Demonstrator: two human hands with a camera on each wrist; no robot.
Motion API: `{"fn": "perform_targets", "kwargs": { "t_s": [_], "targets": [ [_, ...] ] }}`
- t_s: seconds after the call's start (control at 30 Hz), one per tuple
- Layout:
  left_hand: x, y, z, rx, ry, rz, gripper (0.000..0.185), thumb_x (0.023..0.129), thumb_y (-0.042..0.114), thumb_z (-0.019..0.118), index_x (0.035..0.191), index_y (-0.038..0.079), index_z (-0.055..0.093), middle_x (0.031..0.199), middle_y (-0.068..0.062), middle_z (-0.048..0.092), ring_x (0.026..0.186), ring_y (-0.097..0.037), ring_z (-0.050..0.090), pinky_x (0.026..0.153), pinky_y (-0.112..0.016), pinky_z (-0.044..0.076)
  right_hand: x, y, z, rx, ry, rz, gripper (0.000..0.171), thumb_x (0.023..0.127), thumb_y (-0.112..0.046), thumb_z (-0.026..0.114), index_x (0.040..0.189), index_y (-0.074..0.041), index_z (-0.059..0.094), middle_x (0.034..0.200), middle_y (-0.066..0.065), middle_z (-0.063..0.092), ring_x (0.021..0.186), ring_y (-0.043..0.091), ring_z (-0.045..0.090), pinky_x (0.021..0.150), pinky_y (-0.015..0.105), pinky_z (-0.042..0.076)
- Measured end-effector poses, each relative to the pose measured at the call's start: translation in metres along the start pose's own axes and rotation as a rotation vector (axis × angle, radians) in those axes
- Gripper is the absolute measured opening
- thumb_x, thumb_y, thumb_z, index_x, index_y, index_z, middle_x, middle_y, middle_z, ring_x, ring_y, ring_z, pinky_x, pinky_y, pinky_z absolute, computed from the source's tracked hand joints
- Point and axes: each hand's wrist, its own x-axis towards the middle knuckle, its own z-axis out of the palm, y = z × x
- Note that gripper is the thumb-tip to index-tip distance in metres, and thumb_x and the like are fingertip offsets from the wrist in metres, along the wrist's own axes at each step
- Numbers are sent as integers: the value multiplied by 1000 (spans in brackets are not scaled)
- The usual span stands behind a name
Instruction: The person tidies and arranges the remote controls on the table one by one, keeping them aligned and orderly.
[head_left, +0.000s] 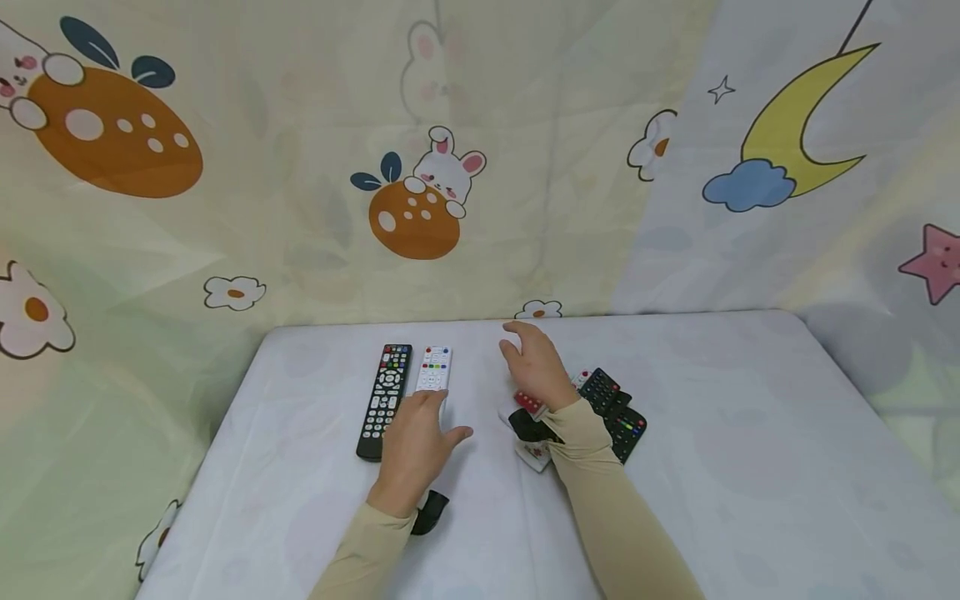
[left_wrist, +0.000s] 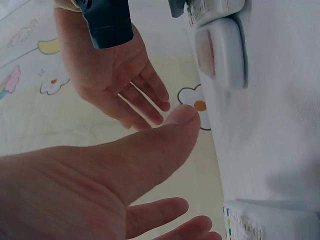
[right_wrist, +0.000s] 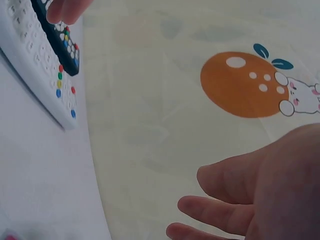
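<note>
Over the near end of a white remote control (head_left: 435, 367) is my left hand (head_left: 414, 450), thumb stretched out to the right and nothing in its grasp. Left of that remote lies a long black remote control (head_left: 390, 377), roughly parallel to it. My right hand (head_left: 537, 365) is raised at the far side of a heap of remotes, fingers relaxed and holding nothing. In the left wrist view, the left thumb (left_wrist: 165, 145) extends in front of the right hand (left_wrist: 107, 70). The right wrist view has the white remote (right_wrist: 32, 55) beside the black one (right_wrist: 70, 55).
The heap, partly hidden by the right forearm, includes a black remote (head_left: 627, 429) with coloured buttons, another black remote (head_left: 600, 390) and a red-faced one (head_left: 529, 403). A white cloth (head_left: 712, 467) covers the table. A printed curtain (head_left: 315, 167) hangs behind its far edge.
</note>
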Motion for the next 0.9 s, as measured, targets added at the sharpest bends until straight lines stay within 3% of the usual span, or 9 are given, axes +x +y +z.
{"fn": "perform_targets", "kwargs": {
  "t_s": [0.3,0.63,0.9],
  "targets": [
    [5,8,8,-28,-11,38,60,73,32,91,120,2,71,118,-16,68,107,-33,63,88,-45,53,-6,10,-12,-14,-29,94,45,105,-21,48,144,2,49,149,23,47,141,39,39,115,53,29],
    [12,22,17,-74,-41,63,59,77,33,89,123,2,70,121,-15,67,112,-33,61,90,-45,52,-6,24,-25,-6,-34,125,47,106,-24,46,147,1,47,148,25,45,133,42,45,108,56,37],
    [14,26,28,-88,-70,71,59,77,32,89,124,3,69,121,-14,67,112,-31,62,91,-43,53,-6,36,-30,-34,-67,119,50,106,-27,44,146,4,45,148,28,44,134,44,45,108,57,36]
  ]
}}
